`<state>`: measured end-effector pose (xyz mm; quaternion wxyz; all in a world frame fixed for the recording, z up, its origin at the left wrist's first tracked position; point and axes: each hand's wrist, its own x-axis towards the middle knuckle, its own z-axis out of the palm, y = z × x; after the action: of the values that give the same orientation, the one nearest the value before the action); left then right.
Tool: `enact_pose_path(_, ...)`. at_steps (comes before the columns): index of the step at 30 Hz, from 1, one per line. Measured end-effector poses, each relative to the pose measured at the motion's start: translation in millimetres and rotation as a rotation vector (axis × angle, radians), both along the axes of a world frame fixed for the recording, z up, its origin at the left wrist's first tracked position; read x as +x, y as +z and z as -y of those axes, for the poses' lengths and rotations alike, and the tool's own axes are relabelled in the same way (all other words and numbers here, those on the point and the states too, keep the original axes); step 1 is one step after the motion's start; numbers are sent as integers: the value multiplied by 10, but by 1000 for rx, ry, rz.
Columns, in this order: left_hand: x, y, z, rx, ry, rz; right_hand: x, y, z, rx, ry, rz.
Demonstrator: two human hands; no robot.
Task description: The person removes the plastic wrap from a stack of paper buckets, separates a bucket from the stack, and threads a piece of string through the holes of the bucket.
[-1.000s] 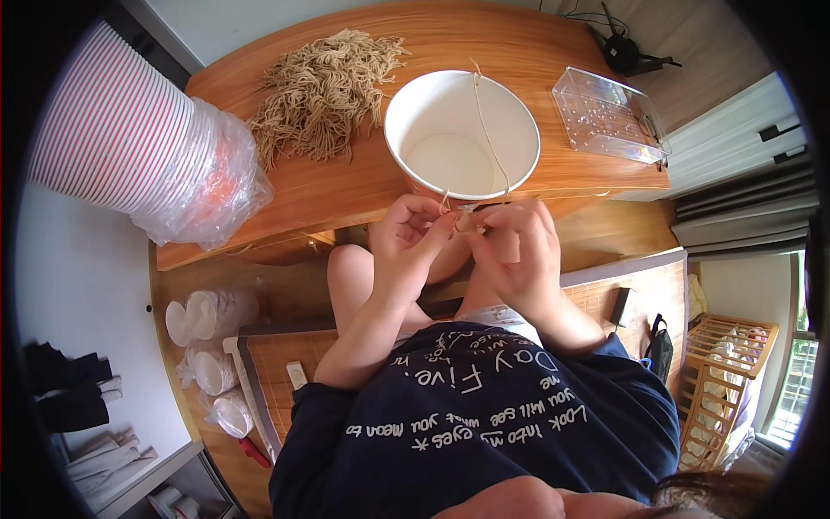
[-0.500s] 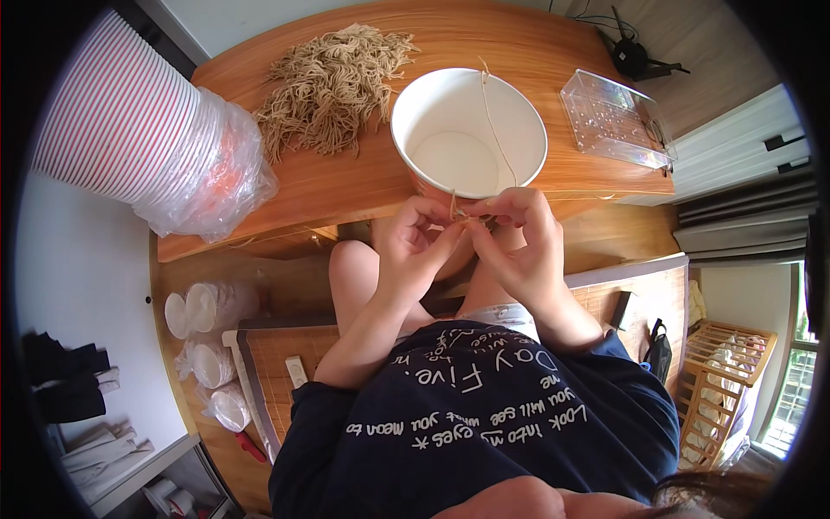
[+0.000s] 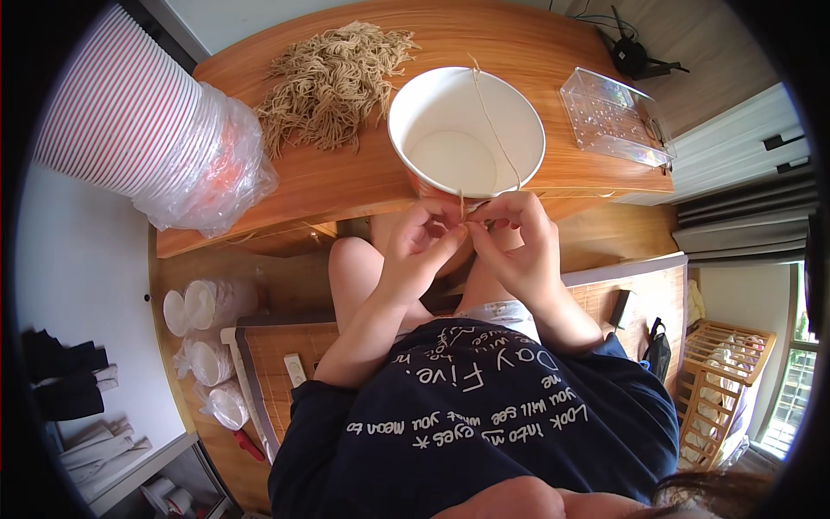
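A large white paper bucket (image 3: pixel 405 143) stands at the near edge of the wooden table, its mouth facing me. One tan cord (image 3: pixel 491 117) is fixed at the far rim and runs slackly across the opening to the near rim. There, just below the rim, my left hand (image 3: pixel 424 242) pinches the cord's end between thumb and forefinger. My right hand (image 3: pixel 517 238) pinches the same cord close beside it, the fingertips of both hands nearly touching. A short cord tip sticks up between them. The exact knot or hole is hidden by my fingers.
A heap of tan cords (image 3: pixel 337 82) lies on the table (image 3: pixel 553 52) left of the bucket. At far left rises a tall stack of paper buckets (image 3: pixel 121 112) partly in clear plastic. A clear acrylic box (image 3: pixel 612 121) sits at the right; wrapped white tubs (image 3: pixel 212 307) are on the floor.
The bucket has shifted slightly left and up. My fingertips have closed in on each other, and the cord tip between them now points more upright.
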<state>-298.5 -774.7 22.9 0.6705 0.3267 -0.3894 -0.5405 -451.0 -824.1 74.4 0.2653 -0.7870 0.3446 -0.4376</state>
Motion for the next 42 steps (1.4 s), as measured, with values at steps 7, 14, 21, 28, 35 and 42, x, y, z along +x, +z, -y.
enact_pose_path(7, 16, -127, 16, -29, 11, 32, -27, -105, 3, 76, 65, 63)
enact_pose_path(14, 1, -162, 10, -64, 49, 2, -59, -87, -30, 180, 113, 0)
enact_pose_path(21, -4, -69, -55, -136, 212, 58, 17, -9, -32, -97, 123, 68)
enact_pose_path(28, 50, 144, -85, -84, 552, 526, 133, -11, 60, -526, -38, 26)
enact_pose_path(35, 110, 303, -91, -276, 687, 744, 167, 67, 103, -564, 5, 8)
enact_pose_path(42, 150, 341, -106, -360, 743, 928, 174, 147, 111, -576, 72, -1)
